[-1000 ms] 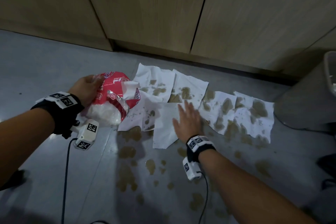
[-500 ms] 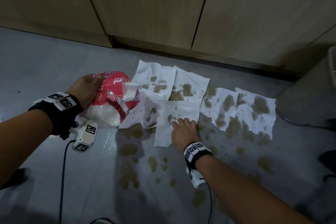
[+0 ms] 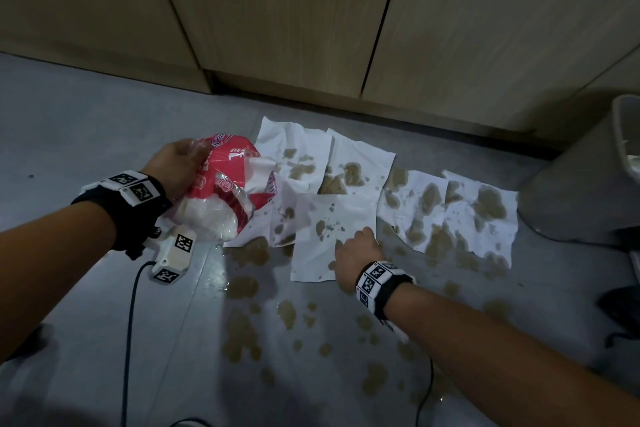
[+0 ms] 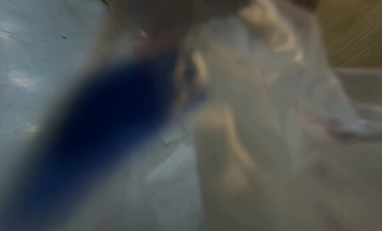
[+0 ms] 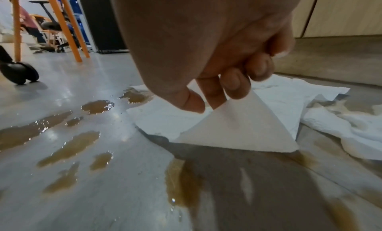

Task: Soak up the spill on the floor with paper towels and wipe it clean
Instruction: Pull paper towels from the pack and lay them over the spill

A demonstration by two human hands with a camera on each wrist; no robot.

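Brown spill puddles (image 3: 242,322) dot the grey floor in the head view. Several white paper towels (image 3: 433,211), stained brown, lie spread over the far part of the spill. My left hand (image 3: 173,163) grips a red and white paper towel pack (image 3: 221,191) just left of the sheets. The left wrist view is blurred and shows only the pack's plastic (image 4: 268,103). My right hand (image 3: 356,250) pinches the near right corner of the closest paper towel (image 3: 322,239). In the right wrist view my right hand (image 5: 217,94) holds that corner (image 5: 237,128) lifted off the floor.
Wooden cabinet doors (image 3: 277,28) run along the back. A grey bin (image 3: 581,184) stands at the right, with a dark object (image 3: 623,308) below it. Wrist cables trail on the floor. An orange-legged chair (image 5: 68,30) and a black caster (image 5: 18,72) stand behind.
My right hand slid back toward me across the closest towel, from lying flat on it to pinching its near corner. The left hand and pack stayed put.
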